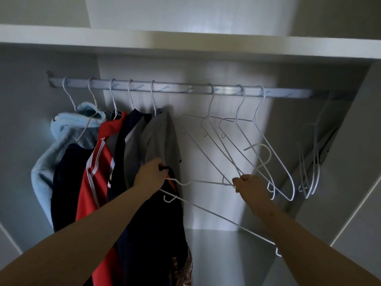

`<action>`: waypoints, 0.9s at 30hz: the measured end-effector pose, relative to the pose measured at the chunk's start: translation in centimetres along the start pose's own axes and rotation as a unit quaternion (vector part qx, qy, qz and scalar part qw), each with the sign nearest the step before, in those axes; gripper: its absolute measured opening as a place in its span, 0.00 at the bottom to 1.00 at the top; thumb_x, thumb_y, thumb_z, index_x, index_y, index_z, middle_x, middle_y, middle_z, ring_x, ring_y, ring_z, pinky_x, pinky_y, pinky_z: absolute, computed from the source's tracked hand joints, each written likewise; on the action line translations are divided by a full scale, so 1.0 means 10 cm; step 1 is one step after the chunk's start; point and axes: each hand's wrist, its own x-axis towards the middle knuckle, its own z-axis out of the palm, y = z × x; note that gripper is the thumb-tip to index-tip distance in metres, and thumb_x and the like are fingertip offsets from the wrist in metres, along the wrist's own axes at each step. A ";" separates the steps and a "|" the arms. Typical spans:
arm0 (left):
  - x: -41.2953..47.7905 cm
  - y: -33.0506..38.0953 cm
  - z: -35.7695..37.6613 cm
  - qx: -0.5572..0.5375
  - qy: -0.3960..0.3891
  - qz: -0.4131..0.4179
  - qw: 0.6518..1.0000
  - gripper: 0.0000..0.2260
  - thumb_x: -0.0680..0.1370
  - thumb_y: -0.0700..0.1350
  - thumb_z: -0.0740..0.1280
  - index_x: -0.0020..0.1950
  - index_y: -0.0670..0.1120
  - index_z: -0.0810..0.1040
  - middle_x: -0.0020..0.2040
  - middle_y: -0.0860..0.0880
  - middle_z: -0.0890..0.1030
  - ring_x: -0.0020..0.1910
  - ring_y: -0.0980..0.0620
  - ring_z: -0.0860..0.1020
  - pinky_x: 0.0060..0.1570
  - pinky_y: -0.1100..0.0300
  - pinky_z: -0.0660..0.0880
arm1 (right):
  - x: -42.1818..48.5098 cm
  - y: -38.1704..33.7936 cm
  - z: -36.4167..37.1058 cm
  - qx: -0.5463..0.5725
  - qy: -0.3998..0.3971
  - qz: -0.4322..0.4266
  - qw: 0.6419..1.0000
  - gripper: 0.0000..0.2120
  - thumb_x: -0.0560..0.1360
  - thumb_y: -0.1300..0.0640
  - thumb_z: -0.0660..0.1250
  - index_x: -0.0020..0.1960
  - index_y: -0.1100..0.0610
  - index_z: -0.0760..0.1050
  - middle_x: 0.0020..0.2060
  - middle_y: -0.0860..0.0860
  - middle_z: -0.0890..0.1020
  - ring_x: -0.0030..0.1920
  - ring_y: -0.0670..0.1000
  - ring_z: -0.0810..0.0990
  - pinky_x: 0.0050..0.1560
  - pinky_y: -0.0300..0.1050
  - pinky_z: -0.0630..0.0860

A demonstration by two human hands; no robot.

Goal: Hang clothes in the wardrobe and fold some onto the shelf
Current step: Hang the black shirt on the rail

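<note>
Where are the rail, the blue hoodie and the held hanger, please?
rail (185,89): head view, bare middle stretch.
blue hoodie (61,125): head view, its hood.
held hanger (269,155): head view, its hook.

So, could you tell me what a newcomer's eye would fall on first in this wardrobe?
Two bare arms reach in from below: the right hand grips a white wire hanger by its neck, and the left hand grips a dark garment at the hanger's other end. Behind them, the rail carries clothes bunched at the left, a light blue fleece and a red top among them, and empty wire hangers at the right.
</note>
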 end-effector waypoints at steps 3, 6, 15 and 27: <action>-0.11 0.01 0.15 0.070 -0.028 0.058 0.995 0.06 0.78 0.46 0.63 0.45 0.45 0.73 0.44 0.47 0.78 0.43 0.50 0.76 0.39 0.61 0.67 | -0.03 0.09 -0.03 -0.021 0.005 0.013 1.000 0.17 0.72 0.63 0.63 0.25 0.57 0.69 0.13 0.46 0.67 0.23 0.47 0.66 0.26 0.38 0.61; -0.26 0.01 0.37 0.117 -0.059 0.079 0.988 0.06 0.79 0.46 0.61 0.48 0.44 0.74 0.47 0.44 0.79 0.47 0.48 0.77 0.39 0.62 0.65 | -0.14 0.23 -0.06 -0.050 0.006 0.025 0.998 0.15 0.73 0.62 0.62 0.27 0.58 0.69 0.14 0.46 0.70 0.23 0.45 0.68 0.25 0.36 0.62; -0.62 0.22 0.89 0.014 -0.103 0.039 0.994 0.05 0.79 0.44 0.62 0.49 0.43 0.74 0.49 0.44 0.79 0.48 0.48 0.76 0.46 0.60 0.72 | -0.29 0.44 -0.08 -0.082 0.027 0.035 0.996 0.13 0.72 0.62 0.62 0.37 0.72 0.76 0.29 0.62 0.77 0.29 0.52 0.71 0.30 0.37 0.65; -0.49 0.11 0.53 -0.169 -0.101 0.044 0.979 0.06 0.77 0.39 0.65 0.43 0.50 0.74 0.43 0.50 0.77 0.44 0.53 0.75 0.44 0.70 0.70 | -0.35 0.37 0.00 -0.049 -0.019 0.001 0.999 0.19 0.71 0.60 0.63 0.22 0.54 0.68 0.13 0.45 0.68 0.20 0.44 0.65 0.29 0.38 0.64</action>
